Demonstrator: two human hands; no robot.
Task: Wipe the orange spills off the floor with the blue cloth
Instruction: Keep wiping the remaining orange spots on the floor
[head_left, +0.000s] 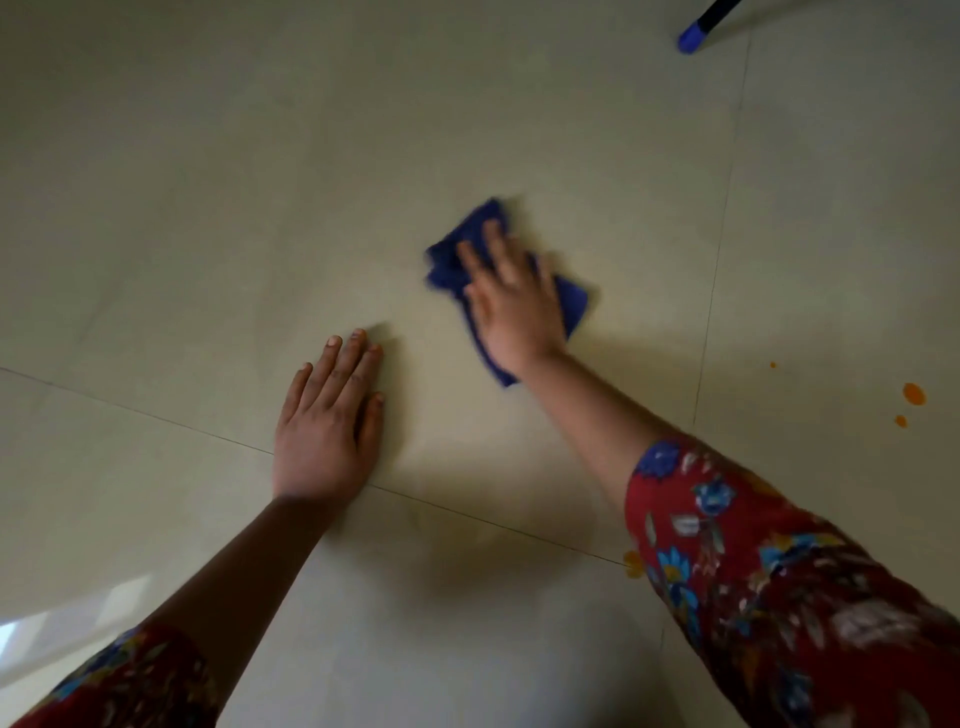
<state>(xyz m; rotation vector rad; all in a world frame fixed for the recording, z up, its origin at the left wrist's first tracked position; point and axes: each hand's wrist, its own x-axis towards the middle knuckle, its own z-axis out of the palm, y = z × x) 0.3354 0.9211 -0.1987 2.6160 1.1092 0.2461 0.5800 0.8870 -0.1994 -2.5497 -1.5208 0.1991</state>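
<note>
A pale beige floor (260, 182) of large glossy tiles, with thin dark joint lines between them, fills the whole view. Both forearms reach forward over it from the bottom edge. Each one wears a dark red sleeve with blue flowers, the right sleeve (779, 597) larger in the view than the left sleeve (130, 680).

The left hand (327, 421) lies flat on the floor, palm down, across one joint line. Its fingers are straight and close together, and it holds nothing.

The right hand (511, 296) is further forward, near the middle of the view. It is spread flat, with straight fingers, and presses down on a crumpled dark blue cloth (447, 267). The cloth lies on the floor under the palm and shows on both sides of the hand. The fingers are not curled around it. This area is slightly blurred.

An orange-yellow smear (632, 564) sits on the floor just beside the right sleeve. Well apart from the cloth, near the right edge, there are three orange drops: a bigger drop (914, 393), a smaller drop (901, 421) just below it, and a tiny dot (773, 365).

In the top right corner a dark pole with a bright blue tip (691, 39) touches the floor.
</note>
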